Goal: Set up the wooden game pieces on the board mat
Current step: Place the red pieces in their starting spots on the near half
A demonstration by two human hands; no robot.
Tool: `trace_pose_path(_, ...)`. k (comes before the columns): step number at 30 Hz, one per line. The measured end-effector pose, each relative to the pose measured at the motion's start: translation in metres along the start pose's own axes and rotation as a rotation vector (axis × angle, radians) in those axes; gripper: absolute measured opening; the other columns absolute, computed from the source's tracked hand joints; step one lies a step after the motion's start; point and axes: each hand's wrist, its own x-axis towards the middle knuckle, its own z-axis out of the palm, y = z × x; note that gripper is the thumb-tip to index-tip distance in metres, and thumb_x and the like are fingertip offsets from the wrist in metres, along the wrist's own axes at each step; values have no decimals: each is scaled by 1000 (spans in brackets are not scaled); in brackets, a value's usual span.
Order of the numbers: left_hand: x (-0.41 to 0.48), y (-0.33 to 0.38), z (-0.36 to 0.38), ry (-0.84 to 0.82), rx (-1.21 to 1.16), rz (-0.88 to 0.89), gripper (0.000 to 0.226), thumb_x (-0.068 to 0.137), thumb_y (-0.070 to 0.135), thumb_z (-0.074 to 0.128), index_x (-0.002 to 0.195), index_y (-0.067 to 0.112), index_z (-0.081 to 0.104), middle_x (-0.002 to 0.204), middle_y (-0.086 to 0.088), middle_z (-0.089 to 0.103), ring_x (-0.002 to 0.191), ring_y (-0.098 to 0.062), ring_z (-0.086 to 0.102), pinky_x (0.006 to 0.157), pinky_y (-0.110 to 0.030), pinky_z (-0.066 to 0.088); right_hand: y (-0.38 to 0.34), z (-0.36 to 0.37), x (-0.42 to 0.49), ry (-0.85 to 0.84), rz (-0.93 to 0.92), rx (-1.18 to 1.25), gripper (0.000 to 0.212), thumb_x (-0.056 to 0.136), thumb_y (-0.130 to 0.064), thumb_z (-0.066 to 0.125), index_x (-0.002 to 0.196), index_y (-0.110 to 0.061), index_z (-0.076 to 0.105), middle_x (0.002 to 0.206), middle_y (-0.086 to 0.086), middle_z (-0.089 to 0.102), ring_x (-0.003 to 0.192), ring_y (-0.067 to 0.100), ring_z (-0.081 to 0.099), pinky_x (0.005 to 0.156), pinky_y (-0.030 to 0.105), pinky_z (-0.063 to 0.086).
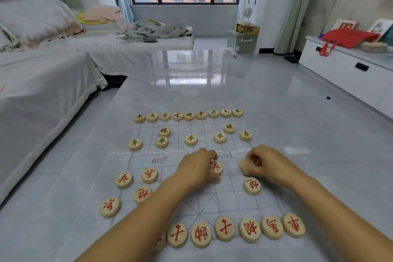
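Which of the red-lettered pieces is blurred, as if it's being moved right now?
The one under the right hand: that blurred piece sits just right of the red piece by the left hand. All the other red pieces look sharp.

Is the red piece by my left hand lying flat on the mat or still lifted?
Flat, as far as it shows: the red piece lies face up on the mat, left hand fingers touching its edge.

both hands [196, 168] [265, 164] forward, fingers curled
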Motion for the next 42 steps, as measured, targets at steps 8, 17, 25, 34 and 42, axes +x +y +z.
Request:
trace_pose_path(8,4,-4,9,21,-108,22,45,80,22,67,121,20,51,121,-3,49,109,-22,50,88,-30,43,21,-2,1,-119,-28,277,37,81,-30,67,114,-36,52,103,-3,50,91,8,51,79,16,42)
trace_pose_path(17,4,-2,9,10,-234,-32,51,74,22,74,118,17,48,116,-2,51,97,-17,51,83,-28,45,34,-12,-4,-77,27,184,37,82,-29,67,118,-26,58,93,-7,49,81,7,49,70,14,39)
trace_pose_path(25,11,13,18,-13,-201,62,44,80,21,68,121,22,53,121,-5,46,110,-22,50,93,-29,42,35,7,-7,-2,-27,294,37,79,-30,70,114,-27,61,93,-8,53,84,7,51,71,15,38)
trace_pose_path(34,8,-2,12,36,-246,37,51,80,16,68,126,22,48,118,-1,51,105,-17,51,89,-26,42,58,3,-21,272,39,484,21,75,-23,73,93,-29,64,84,0,56,75,11,52,64,14,41)
trace_pose_path(42,8,9,21,49,-293,72,43,77,17,70,117,19,53,114,2,53,94,-8,47,80,-19,39,64,1,-24,105,-14,487,24,72,-21,76,89,-34,66,86,-1,55,74,-1,52,70,6,41)
